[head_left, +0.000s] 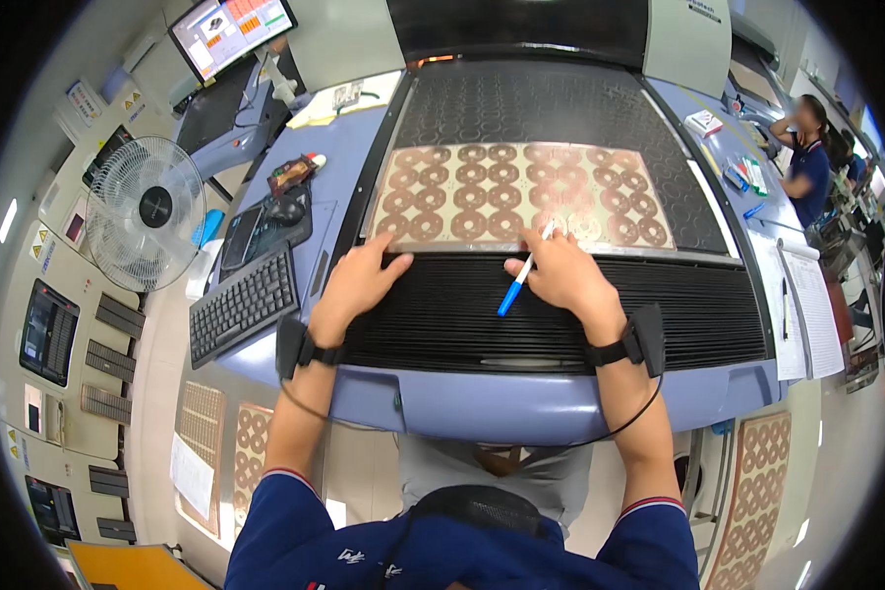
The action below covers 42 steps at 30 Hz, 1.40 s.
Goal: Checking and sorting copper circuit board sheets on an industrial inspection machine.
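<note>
1. One copper-patterned panel lies on the black bed
2. Left hand spread at its near edge, seemingly steadying it
3. Right hand pinches a pen, likely keeping it handy

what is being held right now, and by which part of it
The right hand holds a slim white plastic pen with a blue end by its white barrel. The left hand appears to hold nothing.

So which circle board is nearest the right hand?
The board on the black bed, by the right hand; other boards are lower, left and right.
</note>
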Each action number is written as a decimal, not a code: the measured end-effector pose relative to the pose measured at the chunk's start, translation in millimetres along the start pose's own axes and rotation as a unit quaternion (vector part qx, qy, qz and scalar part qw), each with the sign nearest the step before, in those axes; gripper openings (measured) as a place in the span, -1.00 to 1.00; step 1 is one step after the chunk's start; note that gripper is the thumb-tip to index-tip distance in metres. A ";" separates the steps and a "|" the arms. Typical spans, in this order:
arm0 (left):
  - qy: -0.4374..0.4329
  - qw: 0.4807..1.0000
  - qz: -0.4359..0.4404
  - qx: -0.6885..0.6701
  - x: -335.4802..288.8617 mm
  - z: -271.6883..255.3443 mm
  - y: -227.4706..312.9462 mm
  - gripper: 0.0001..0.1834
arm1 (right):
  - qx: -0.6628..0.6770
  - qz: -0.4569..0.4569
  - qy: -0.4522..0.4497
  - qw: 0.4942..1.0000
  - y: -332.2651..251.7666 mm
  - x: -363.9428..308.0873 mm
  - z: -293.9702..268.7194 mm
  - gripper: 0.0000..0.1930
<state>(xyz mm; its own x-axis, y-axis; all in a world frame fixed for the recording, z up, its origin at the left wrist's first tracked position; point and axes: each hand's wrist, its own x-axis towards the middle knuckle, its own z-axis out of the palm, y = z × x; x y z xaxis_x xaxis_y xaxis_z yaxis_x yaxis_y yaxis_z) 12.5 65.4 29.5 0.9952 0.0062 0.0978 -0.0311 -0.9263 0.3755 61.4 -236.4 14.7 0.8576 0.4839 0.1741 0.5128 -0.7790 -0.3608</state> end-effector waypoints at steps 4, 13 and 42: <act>0.094 0.993 -0.038 -0.059 -55.1 -32.8 0.5 -0.38 | 0.026 0.012 -0.004 1.000 10.1 -5.3 -1.9 -0.58; 0.166 0.918 -0.293 0.208 -160.9 -69.7 -146.6 -0.39 | -0.048 -0.037 0.098 0.993 10.1 -1.8 22.1 -0.59; 0.091 0.907 0.148 -0.384 -12.9 48.2 55.5 -0.82 | 0.203 -0.228 0.139 0.942 -81.5 -26.1 34.5 -0.79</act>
<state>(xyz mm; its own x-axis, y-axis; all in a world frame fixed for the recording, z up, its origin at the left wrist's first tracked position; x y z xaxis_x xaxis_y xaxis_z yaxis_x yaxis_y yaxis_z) 2.4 -4.2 4.6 0.9032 -0.0723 0.4231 -0.4190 -0.3625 0.8325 -4.1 -171.9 7.9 0.5575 0.5646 0.6087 0.8217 -0.2705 -0.5017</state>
